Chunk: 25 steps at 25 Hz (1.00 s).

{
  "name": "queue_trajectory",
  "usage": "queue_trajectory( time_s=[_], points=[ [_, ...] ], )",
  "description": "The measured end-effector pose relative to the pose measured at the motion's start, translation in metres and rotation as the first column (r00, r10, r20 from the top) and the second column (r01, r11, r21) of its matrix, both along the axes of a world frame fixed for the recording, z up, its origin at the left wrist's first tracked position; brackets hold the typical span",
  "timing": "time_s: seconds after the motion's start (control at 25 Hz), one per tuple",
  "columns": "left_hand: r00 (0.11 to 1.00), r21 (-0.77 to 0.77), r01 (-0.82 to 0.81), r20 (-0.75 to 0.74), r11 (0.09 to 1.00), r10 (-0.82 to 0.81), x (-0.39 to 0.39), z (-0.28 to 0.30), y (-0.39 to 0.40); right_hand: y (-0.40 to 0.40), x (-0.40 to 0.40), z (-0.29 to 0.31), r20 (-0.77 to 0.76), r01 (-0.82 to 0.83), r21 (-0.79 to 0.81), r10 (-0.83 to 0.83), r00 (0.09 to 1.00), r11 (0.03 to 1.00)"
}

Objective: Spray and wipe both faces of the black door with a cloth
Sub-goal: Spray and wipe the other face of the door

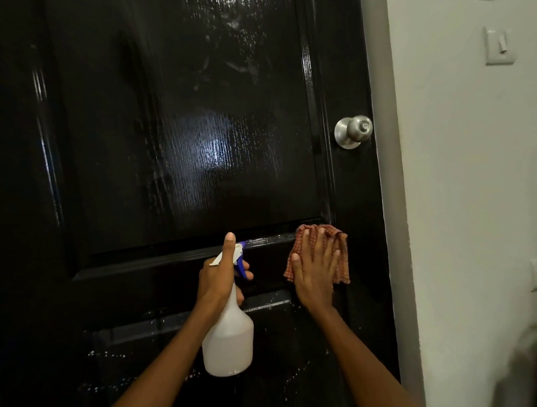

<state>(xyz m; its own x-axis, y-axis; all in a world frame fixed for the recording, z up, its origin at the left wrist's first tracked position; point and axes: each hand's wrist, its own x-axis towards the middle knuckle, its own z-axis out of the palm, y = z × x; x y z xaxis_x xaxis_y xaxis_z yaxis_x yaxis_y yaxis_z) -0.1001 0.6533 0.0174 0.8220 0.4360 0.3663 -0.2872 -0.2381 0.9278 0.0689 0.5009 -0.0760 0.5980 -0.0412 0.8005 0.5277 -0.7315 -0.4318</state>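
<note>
On the glossy black panelled door point(179, 130), your right hand point(317, 271) presses a checked orange cloth point(340, 252), fingers point(325, 253) spread; your left hand point(219, 278) grips a white spray bottle point(229, 341).

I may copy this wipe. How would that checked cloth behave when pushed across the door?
The checked cloth looks floppy: its edges hang crumpled beyond the flat right hand. On the wet, glossy black door it would probably slide easily, bunching where no fingers pin it.

The scene is dim. Bright glare streaks sit on the glossy black door point(173, 130), strongest at its centre, while its left side sinks into darkness. The wall point(474, 196) at right is evenly lit; the near right corner is blurred.
</note>
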Motion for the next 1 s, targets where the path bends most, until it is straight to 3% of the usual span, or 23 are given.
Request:
queue_trajectory(
  time_s=[0.08,0.16,0.28,0.6,0.72,0.84,1.0],
  points=[
    [1.0,0.002,-0.003,0.015,1.0,0.003,-0.002,-0.002,0.003,0.017,-0.01,0.01,0.124,-0.039,-0.196,0.065,0.99,0.98],
    [0.999,-0.034,-0.023,0.047,0.999,0.025,-0.006,-0.004,0.01,0.034,-0.018,0.025,0.275,-0.016,-0.435,0.15,0.95,0.9],
    [0.994,-0.072,-0.059,0.083,0.996,0.065,-0.007,-0.012,0.024,0.045,-0.02,0.043,0.345,0.006,-0.542,0.216,0.913,0.841],
    [0.996,-0.015,-0.049,0.078,0.999,0.05,0.003,-0.021,0.015,-0.029,0.014,0.029,0.37,0.046,-0.27,0.059,0.927,0.962],
    [0.997,0.001,-0.013,0.072,1.0,0.013,0.003,-0.022,0.008,-0.057,0.024,0.016,0.229,0.072,-0.05,-0.059,0.972,0.996],
    [0.997,0.015,0.01,0.073,1.0,-0.012,0.0,-0.02,0.002,-0.031,0.019,0.019,0.041,0.126,0.154,-0.133,0.99,0.98],
    [0.995,0.034,0.013,0.094,0.999,-0.016,0.002,-0.012,-0.009,-0.015,0.022,0.062,0.01,0.093,0.228,-0.098,0.995,0.969]
  ],
)
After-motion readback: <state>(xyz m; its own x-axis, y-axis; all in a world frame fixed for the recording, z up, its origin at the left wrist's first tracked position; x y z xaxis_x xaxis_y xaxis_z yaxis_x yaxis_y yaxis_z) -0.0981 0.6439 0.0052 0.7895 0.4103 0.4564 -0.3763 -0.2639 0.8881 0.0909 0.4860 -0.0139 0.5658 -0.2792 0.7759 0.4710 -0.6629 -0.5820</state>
